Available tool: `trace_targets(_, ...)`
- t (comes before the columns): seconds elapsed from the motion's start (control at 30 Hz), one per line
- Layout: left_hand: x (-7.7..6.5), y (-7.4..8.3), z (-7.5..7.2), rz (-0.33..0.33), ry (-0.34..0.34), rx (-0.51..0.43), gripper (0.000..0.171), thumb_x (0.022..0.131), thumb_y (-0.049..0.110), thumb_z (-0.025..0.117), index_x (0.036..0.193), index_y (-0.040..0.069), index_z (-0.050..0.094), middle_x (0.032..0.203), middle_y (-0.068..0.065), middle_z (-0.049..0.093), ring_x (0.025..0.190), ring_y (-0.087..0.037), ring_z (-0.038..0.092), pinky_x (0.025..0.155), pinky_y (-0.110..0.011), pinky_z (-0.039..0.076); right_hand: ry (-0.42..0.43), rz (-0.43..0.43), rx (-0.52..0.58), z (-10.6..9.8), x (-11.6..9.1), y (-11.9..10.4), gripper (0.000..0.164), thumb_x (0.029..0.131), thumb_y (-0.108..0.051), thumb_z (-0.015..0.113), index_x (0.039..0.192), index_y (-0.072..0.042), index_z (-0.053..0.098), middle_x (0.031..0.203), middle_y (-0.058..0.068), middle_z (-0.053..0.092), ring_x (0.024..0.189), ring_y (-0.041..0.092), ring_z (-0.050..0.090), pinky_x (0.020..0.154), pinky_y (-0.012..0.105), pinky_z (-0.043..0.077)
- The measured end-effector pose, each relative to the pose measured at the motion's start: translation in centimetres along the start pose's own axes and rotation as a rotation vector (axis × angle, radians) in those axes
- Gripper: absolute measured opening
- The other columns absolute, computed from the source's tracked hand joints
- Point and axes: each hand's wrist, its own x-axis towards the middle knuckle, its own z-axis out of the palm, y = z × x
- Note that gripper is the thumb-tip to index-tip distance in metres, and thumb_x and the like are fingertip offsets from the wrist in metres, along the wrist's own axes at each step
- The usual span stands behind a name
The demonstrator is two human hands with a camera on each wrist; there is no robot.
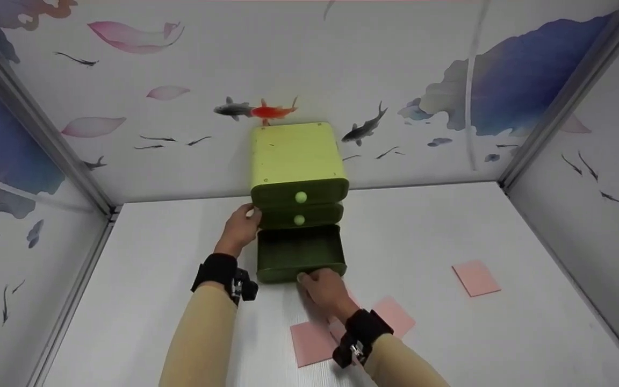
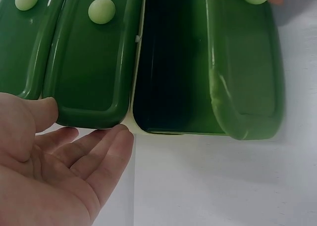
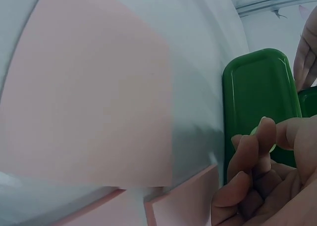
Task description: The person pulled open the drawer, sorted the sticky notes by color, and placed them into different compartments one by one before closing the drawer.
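Note:
A small cabinet (image 1: 297,153) with a yellow-green body and dark green drawers stands against the back wall. Its bottom drawer (image 1: 301,272) is pulled out, and no contents show inside. The top and middle drawers are closed, each with a pale round knob. My right hand (image 1: 328,292) pinches the bottom drawer's knob (image 3: 273,148) between thumb and fingers. At the cabinet's left side, my left hand (image 1: 239,228) rests with extended fingers; in the left wrist view its thumb touches the edge of the middle drawer (image 2: 91,67) and the fingertips lie along the side.
Several pink square pieces lie on the white table (image 1: 170,301). One pink square (image 1: 476,278) is off to the right; another pink square (image 1: 310,344) lies near my right wrist, with more partly beneath that arm. Patterned walls (image 1: 180,156) enclose the back and sides.

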Motion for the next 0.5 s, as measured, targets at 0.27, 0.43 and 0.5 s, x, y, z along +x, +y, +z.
trace_targets(0.27,-0.3,0.1,0.0,0.001,0.007,0.019,0.055,0.107,0.032,0.031,0.154,0.005,0.022,0.144,-0.02,0.046,0.124,-0.033,0.053,0.096,-0.04,0.046,-0.007,0.015,0.007,0.2,-0.8,0.2,0.051,0.1,-0.038,0.053,0.053,-0.018,0.049,0.048,-0.007,0.04,0.044,0.01,0.038,0.045,0.026,0.03)
trace_targets(0.43,-0.2,0.0,0.0,0.003,0.005,0.031,0.056,0.107,0.033,0.03,0.155,0.005,0.021,0.146,-0.02,0.045,0.128,-0.033,0.051,0.103,-0.044,0.043,-0.007,0.014,-0.002,0.3,-1.2,0.2,0.051,0.1,-0.037,0.053,0.053,-0.017,0.05,0.047,-0.007,0.04,0.043,0.011,0.037,0.044,0.026,0.03)
trace_targets(0.5,-0.2,0.1,0.1,0.007,0.008,0.038,0.056,0.107,0.034,0.03,0.155,0.005,0.022,0.146,-0.02,0.045,0.128,-0.032,0.051,0.103,-0.043,0.044,-0.009,0.015,-0.01,0.3,-1.4,0.3,0.051,0.1,-0.037,0.052,0.053,-0.018,0.048,0.047,-0.006,0.039,0.043,0.011,0.036,0.044,0.026,0.029)
